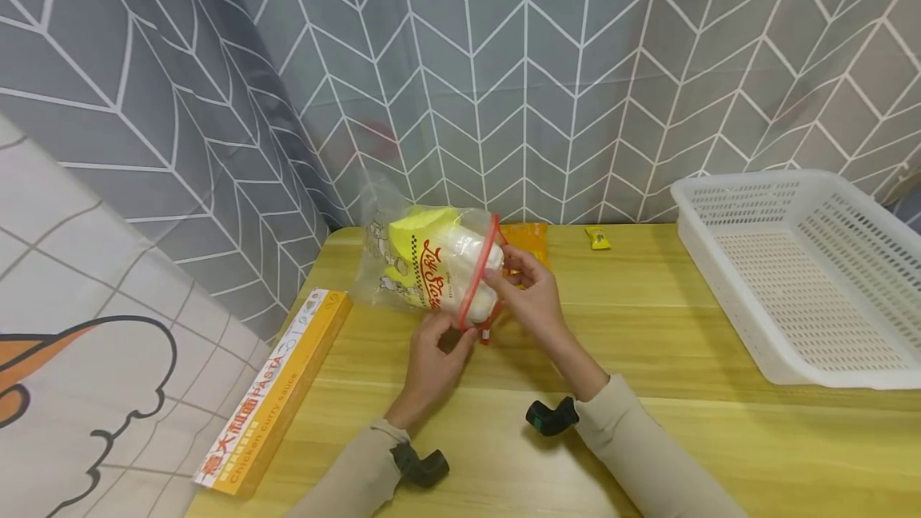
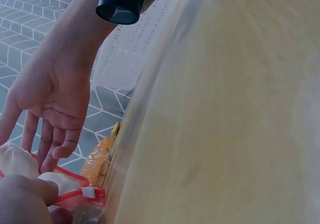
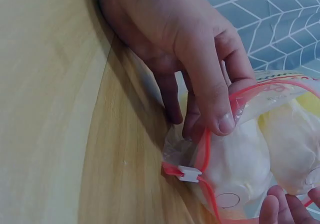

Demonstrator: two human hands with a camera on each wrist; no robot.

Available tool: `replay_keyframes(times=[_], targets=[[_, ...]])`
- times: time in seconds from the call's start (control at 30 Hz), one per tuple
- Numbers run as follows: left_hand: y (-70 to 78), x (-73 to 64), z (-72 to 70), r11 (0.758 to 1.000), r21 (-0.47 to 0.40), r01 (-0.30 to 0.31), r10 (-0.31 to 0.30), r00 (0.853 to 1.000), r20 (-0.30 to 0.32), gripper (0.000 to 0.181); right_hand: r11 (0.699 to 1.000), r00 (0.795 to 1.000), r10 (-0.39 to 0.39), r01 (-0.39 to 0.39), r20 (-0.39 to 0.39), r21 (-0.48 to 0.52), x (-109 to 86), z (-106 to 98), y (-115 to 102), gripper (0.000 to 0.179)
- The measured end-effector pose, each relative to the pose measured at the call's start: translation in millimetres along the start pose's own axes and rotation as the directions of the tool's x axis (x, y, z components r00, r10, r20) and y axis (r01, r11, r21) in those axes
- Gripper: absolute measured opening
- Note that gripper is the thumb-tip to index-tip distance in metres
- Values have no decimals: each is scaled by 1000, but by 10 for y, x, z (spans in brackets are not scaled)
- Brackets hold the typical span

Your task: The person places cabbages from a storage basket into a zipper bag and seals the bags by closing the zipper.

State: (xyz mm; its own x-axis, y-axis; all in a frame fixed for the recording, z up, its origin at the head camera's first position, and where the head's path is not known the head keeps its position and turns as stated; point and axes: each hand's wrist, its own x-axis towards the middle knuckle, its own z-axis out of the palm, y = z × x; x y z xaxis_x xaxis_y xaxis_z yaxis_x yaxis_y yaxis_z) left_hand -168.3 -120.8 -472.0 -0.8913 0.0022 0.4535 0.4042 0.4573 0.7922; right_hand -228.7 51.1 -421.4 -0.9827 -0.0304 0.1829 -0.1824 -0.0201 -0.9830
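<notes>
A clear zip bag [image 1: 439, 266] with a red zip edge, yellow patches and red lettering lies tilted between the hands, its mouth open to the right. Inside are rounded white bundles [image 3: 237, 161] that look wrapped in thin film. The left hand [image 1: 435, 362] pinches the near side of the mouth between thumb and fingers. At the far side the right hand [image 1: 532, 294] grips the red rim, its thumb [image 3: 220, 106] inside over a white bundle and its fingers outside. A white zip slider [image 3: 189, 174] sits on the rim, near the right fingers in the right wrist view.
An orange packet [image 1: 528, 240] lies behind the right hand, with a small yellow packet [image 1: 597, 237] to its right. A long orange pasta box [image 1: 277, 390] lies at the left edge of the wooden table [image 1: 633, 326]. On the right stands a white perforated basket [image 1: 784, 366].
</notes>
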Motion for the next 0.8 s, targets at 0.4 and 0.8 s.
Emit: replay_keyframes(times=[0.4, 0.8], targets=[[-9, 14, -3, 1000, 8, -18, 18, 1000, -5, 13, 996, 1000, -2, 2, -4, -87, -14, -35, 49, 56], [-9, 14, 1, 1000, -1, 7, -7, 1000, 1, 16, 997, 997, 64, -62, 42, -44, -65, -165, 108, 53]])
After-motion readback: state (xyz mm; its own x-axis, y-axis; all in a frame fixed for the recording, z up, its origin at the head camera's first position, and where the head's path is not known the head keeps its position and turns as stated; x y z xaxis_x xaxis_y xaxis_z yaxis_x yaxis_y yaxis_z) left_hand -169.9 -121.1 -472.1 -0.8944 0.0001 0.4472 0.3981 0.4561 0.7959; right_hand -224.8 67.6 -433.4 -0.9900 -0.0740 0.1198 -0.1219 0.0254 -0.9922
